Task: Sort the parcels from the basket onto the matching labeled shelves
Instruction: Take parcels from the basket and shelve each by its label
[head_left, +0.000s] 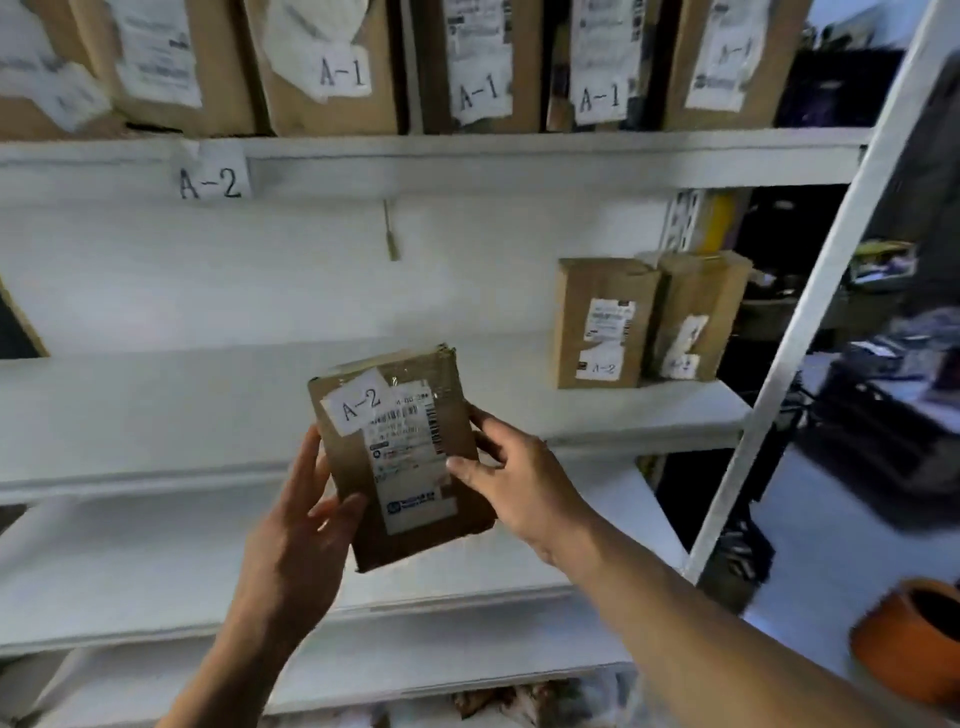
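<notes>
A small brown cardboard parcel (400, 457) with a white "A-2" sticker and a shipping label is held up in front of the white shelving. My left hand (304, 525) grips its left edge, thumb across the lower front. My right hand (511, 478) grips its right edge, thumb on the label. The shelf rail above carries an "A-2" tag (210, 179). On that A-2 shelf (363, 410), at the right end, stand two upright brown parcels (602, 325) (693, 317), both marked A-2.
The top shelf holds several brown boxes marked A-1 (332, 67). A white upright post (810, 291) bounds the shelving on the right. An orange round container (914, 639) sits at the lower right. Dark clutter lies beyond the post. Lower white shelves run beneath my hands.
</notes>
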